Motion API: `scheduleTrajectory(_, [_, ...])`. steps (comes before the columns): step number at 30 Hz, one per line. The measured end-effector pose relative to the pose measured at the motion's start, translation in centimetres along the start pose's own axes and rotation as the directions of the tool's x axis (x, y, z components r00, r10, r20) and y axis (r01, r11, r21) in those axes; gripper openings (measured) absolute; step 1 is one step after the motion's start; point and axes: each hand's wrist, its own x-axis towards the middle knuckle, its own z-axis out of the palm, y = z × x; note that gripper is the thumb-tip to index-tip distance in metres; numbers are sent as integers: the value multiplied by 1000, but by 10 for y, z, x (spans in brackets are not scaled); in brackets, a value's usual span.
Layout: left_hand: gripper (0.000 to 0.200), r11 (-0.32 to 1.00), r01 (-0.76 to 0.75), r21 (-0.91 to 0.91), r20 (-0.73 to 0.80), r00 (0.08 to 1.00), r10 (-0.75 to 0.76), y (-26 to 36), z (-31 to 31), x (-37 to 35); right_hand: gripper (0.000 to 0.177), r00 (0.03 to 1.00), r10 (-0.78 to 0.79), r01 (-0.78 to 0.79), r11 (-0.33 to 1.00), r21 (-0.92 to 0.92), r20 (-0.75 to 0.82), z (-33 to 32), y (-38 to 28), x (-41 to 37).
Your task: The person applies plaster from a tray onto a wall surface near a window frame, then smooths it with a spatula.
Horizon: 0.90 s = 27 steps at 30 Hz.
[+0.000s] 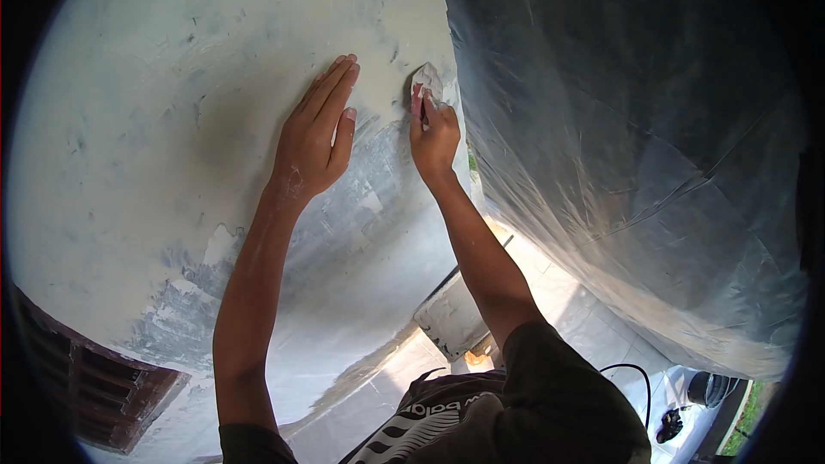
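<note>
Sandpaper [426, 82], a small folded piece, is pinched in your right hand [434, 142] against the filler-coated panel [172, 120]. Your left hand [314, 142] lies flat beside it, fingers together. You seem to be mid-sanding; the next stroke likely needs light pressure beside the plastic sheeting [619, 120].

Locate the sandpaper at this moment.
Head view, upper centre: the sandpaper is held by the right hand against the white panel, just right of the flat left hand, beside the plastic sheet.
</note>
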Motion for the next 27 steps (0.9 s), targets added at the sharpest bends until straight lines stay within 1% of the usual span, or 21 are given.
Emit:
scheduleTrajectory(2, [46, 1000, -13, -15, 9, 1000, 13, -1, 0, 0, 42, 996, -27, 28, 1000, -7, 80, 6, -21, -23])
scheduleTrajectory(3, [46, 999, -28, -20, 7, 1000, 28, -2, -1, 1, 43, 995, -59, 60, 998, -13, 80, 7, -34, -42])
scheduleTrajectory(4, [45, 999, -41, -24, 5, 999, 41, -3, -1, 1, 44, 993, -95, 94, 995, 24, 77, 4, -49, -61])
scheduleTrajectory(5, [45, 999, -43, -30, 6, 999, 44, -3, -1, 0, 43, 977, -16, -2, 996, 84, 214, -7, -69, -81])
scheduleTrajectory(6, [45, 999, -40, -31, 16, 999, 41, -3, -1, 0, 40, 985, -106, 91, 989, 120, 132, -12, -78, -98])
scheduleTrajectory(8, [45, 999, -39, -33, 29, 999, 40, -4, -2, -1, 37, 992, -108, 90, 965, 246, 59, -26, -81, -100])
scheduleTrajectory(10, [46, 998, -44, -50, 36, 998, 46, -3, -3, -4, 36, 1000, 0, -3, 971, 238, 16, -38, -73, -72])
scheduleTrajectory(11, [46, 998, -42, -54, 38, 998, 44, -2, -3, -6, 39, 998, 65, -65, 978, 200, 7, -41, -66, -52])
scheduleTrajectory(12, [46, 997, -48, -52, 36, 998, 50, -2, -3, -7, 40, 996, 71, -62, 983, 176, -50, -34, -51, -36])
scheduleTrajectory(13, [46, 997, -58, -47, 32, 998, 59, -2, -4, -6, 41, 994, 78, -70, 992, 106, -78, -31, -43, -18])
scheduleTrajectory(16, [46, 997, -67, -45, 32, 997, 69, 0, -4, -7, 40, 996, 75, -76, 996, -37, -45, -6, -33, 3])
scheduleTrajectory(18, [46, 996, -67, -55, 21, 997, 68, 0, -6, -7, 41, 992, 106, -106, 994, 0, 73, 2, -48, -15])
scheduleTrajectory(19, [46, 996, -62, -64, 12, 998, 63, 0, -7, -7, 43, 997, 37, -36, 999, -16, 72, 8, -57, -33])
scheduleTrajectory(20, [46, 996, -64, -64, 8, 998, 65, -1, -8, -7, 46, 995, 45, -46, 999, 12, 91, 6, -74, -54])
scheduleTrajectory(21, [46, 996, -67, -59, 2, 998, 68, -1, -10, -6, 47, 994, -8, 2, 999, 55, 112, 0, -88, -75])
scheduleTrajectory(22, [46, 996, -69, -54, -2, 998, 69, -2, -12, -7, 45, 994, -35, 17, 985, 171, 99, -5, -99, -96])
scheduleTrajectory(24, [46, 996, -68, -52, -4, 998, 68, -2, -17, -8, 41, 992, 20, -59, 943, 328, 121, -25, -110, -101])
scheduleTrajectory(26, [46, 997, -59, -50, -2, 998, 59, -4, -21, -12, 37, 984, 119, -158, 930, 330, 135, -38, -101, -68])
scheduleTrajectory(27, [46, 997, -56, -43, -3, 998, 56, -4, -22, -13, 37, 988, 132, -150, 946, 288, 84, -36, -89, -49])
